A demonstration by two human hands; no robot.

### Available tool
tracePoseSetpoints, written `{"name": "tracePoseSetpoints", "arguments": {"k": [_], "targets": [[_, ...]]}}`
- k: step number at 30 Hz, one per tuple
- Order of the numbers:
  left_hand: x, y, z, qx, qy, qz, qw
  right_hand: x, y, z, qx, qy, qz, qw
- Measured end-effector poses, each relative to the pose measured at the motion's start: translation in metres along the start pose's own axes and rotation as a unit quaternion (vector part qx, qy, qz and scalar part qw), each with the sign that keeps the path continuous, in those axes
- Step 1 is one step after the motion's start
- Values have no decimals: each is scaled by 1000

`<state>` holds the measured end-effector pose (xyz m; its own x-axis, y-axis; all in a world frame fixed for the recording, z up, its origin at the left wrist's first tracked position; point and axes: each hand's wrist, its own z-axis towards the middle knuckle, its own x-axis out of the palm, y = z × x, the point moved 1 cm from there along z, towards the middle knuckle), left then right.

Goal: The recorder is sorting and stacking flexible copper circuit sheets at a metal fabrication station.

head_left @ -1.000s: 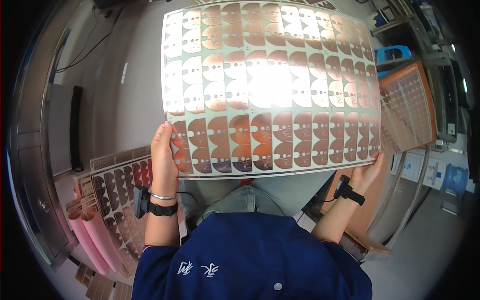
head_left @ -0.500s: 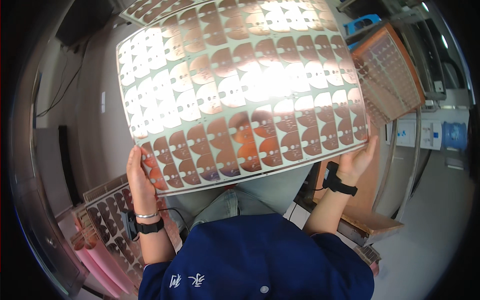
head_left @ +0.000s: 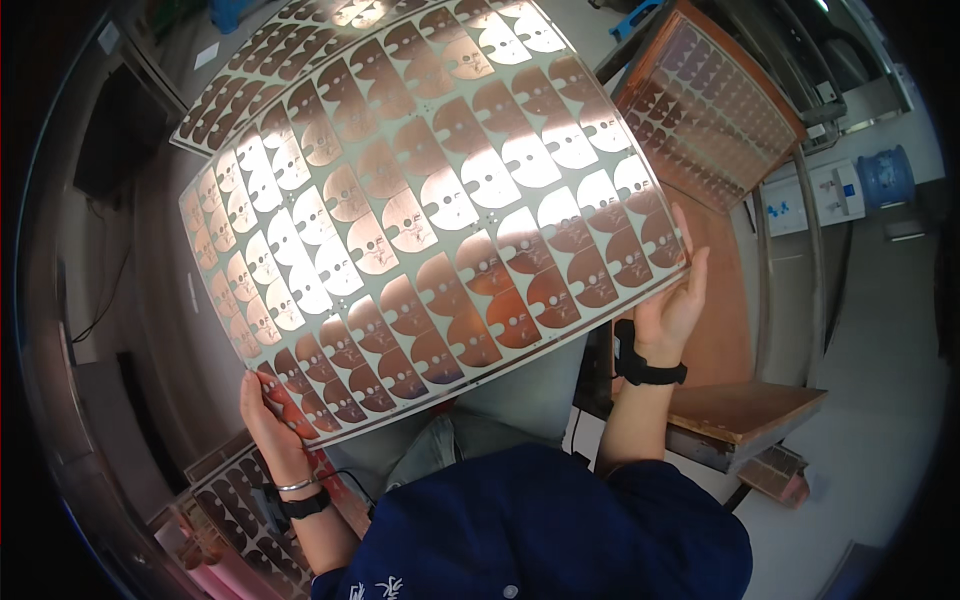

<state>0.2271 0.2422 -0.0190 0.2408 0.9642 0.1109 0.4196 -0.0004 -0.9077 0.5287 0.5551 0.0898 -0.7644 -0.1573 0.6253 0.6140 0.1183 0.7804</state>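
Note:
A large printed circuit board panel [head_left: 440, 270], pale green with rows of copper shapes, spans the middle of the view in front of me and tilts down to the left. My left hand [head_left: 268, 420] is closed on its lower left corner, and some of its fingers are hidden by the panel. At the lower right corner my right hand [head_left: 672, 305] grips the edge, with fingers along the side and underneath. Bright light glares off the copper. Past the far left edge lies another panel [head_left: 225, 105] of the same pattern, partly covered by the held one.
To the right, a similar patterned panel [head_left: 690, 110] leans in an orange-edged stack. A wooden board [head_left: 745, 408] juts out by my right forearm. Patterned panels [head_left: 250, 500] and pink rolls [head_left: 225, 575] sit at lower left. A blue water bottle [head_left: 886, 180] stands far right.
The held panel has turned, its left side dropping and its right side shifting left. Both hands have moved with it and keep their hold. More of the far panel shows at upper left.

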Motion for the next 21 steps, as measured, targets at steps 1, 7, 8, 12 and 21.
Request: {"name": "tracePoseSetpoints", "arguments": {"k": [1,7,8,12,21], "targets": [[7,-5,-7,2,1,-6,1000,-1,0,0,3,-8,-2,1000],[-4,3,4,63,-30,-32,997,-13,4,5,34,-18,-23,999],[-5,2,5,71,-36,-30,996,-15,4,6,38,-26,-33,998],[-8,-3,7,87,-35,-45,995,-21,6,14,53,-29,-39,997],[2,-20,-4,126,-82,-73,986,-32,16,30,46,3,-110,993]]}}
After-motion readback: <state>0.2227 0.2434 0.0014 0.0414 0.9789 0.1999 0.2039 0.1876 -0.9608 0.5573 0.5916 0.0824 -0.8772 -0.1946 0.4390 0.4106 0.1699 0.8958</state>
